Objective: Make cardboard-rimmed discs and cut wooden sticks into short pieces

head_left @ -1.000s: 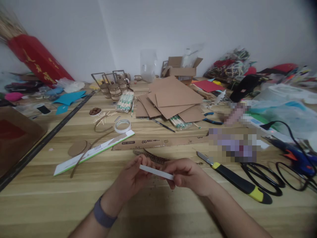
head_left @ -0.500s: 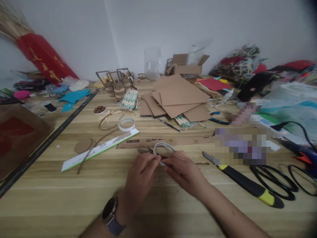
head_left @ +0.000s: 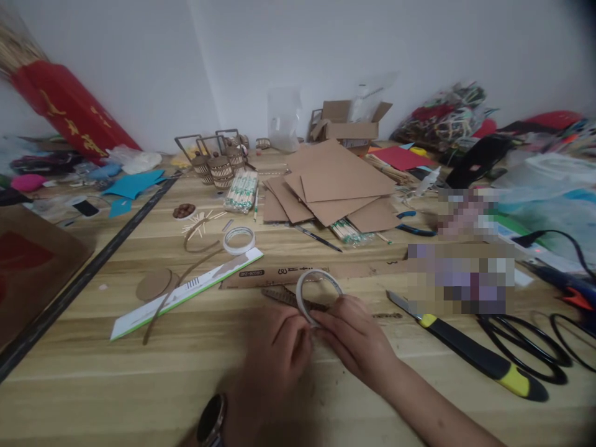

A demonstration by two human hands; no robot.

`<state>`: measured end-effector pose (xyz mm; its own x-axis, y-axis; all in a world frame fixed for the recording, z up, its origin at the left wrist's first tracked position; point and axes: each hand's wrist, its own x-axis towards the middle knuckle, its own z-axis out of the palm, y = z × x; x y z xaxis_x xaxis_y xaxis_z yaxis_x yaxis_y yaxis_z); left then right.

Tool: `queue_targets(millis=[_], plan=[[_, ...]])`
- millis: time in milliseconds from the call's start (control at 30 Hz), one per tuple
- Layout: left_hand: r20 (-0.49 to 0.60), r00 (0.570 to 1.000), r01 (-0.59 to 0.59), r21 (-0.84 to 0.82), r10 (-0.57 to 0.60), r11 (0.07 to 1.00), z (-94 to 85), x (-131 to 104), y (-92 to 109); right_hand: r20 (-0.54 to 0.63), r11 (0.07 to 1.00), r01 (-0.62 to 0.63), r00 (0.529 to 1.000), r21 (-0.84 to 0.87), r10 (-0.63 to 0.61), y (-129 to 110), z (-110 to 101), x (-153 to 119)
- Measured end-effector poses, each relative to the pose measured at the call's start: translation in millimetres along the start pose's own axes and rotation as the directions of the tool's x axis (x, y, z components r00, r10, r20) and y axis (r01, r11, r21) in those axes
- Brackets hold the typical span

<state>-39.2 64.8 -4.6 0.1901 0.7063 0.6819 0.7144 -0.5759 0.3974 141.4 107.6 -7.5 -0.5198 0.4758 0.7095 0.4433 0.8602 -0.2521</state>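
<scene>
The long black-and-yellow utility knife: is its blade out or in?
Out: the knife shows its grey metal blade beyond its yellow front.

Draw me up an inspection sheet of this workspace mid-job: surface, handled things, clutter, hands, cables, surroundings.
Surface: wooden table, small dark specks near the hands.
Handled things: one tape roll, held on edge, tilted.
Clutter: utility knife with blade exposed, right of the hands; second tape roll lying flat; loosely stacked cardboard sheets.
Right hand: fingers pinch the roll's lower rim.
Left hand: fingers curled by that rim; contact unclear.
Cables: black cable at far right, its plug end by a white strip with a red light.
Surroundings: pale wall behind; red container with gold characters at far left; pixelated patch at right, unreadable.
</scene>
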Motion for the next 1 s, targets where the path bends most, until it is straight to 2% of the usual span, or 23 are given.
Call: queue_targets(millis=[67, 133, 200, 233, 300, 333, 367, 400, 467, 533, 600, 700, 833, 900, 1000], plan=[[0.064, 0.998, -0.009, -0.066, 0.013, 0.998, 1.1, -1, 3, -0.009, 0.998, -0.008, 1.000, -0.064, 0.007, 2, -3, 0], [0.100, 0.994, 0.049, -0.160, -0.033, 0.986, -1.8, 0, 4, -0.012, 0.994, -0.018, 1.000, -0.112, 0.017, 3, -5, 1], [0.053, 0.972, 0.237, -0.261, -0.231, 0.936, -11.1, 2, -4, -0.013, 0.991, -0.015, 1.000, -0.132, 0.014, 2, -6, 2], [0.007, 0.929, 0.353, -0.308, -0.369, 0.883, -18.3, 4, -11, -0.012, 0.991, -0.014, 1.000, -0.134, 0.012, 1, -6, 2], [-0.098, 0.763, 0.576, -0.345, -0.638, 0.741, -36.7, 10, -35, 0.011, 0.993, 0.011, 1.000, -0.115, -0.009, -6, -3, 1], [-0.147, 0.712, 0.627, -0.308, -0.687, 0.716, -46.4, 14, -50, 0.040, 0.995, 0.039, 0.999, -0.092, -0.035, -10, 0, 0], [-0.154, 0.708, 0.658, -0.213, -0.690, 0.722, -55.2, 18, -67, 0.088, 0.995, 0.072, 0.994, -0.061, -0.067, -16, 3, -2], [-0.120, 0.749, 0.649, -0.069, -0.652, 0.758, -62.4, 23, -85, 0.151, 0.994, 0.108, 0.983, -0.023, -0.104, -21, 7, -3], [0.076, 0.858, 0.476, 0.256, -0.508, 0.841, -69.4, 36, -119, 0.287, 0.982, 0.176, 0.940, 0.062, -0.187, -32, 14, -8], [0.184, 0.874, 0.384, 0.303, -0.449, 0.872, -66.5, 51, -147, 0.397, 0.971, 0.211, 0.886, 0.116, -0.240, -39, 20, -12], [0.235, 0.873, 0.337, 0.342, -0.427, 0.877, -57.8, 64, -165, 0.472, 0.967, 0.227, 0.843, 0.119, -0.256, -42, 24, -15], [0.249, 0.868, 0.308, 0.409, -0.430, 0.859, -45.6, 74, -170, 0.530, 0.968, 0.236, 0.813, 0.080, -0.242, -41, 28, -17], [0.182, 0.868, 0.323, 0.500, -0.463, 0.803, -45.9, 63, -152, 0.538, 0.965, 0.238, 0.802, 0.106, -0.257, -41, 32, -18], [0.149, 0.850, 0.357, 0.542, -0.505, 0.761, -56.1, 51, -146, 0.506, 0.965, 0.213, 0.822, 0.154, -0.263, -37, 32, -18], [0.047, 0.787, 0.469, 0.602, -0.615, 0.647, -84.5, 32, -151, 0.405, 0.988, 0.116, 0.902, 0.102, -0.148, -19, 24, -15]])
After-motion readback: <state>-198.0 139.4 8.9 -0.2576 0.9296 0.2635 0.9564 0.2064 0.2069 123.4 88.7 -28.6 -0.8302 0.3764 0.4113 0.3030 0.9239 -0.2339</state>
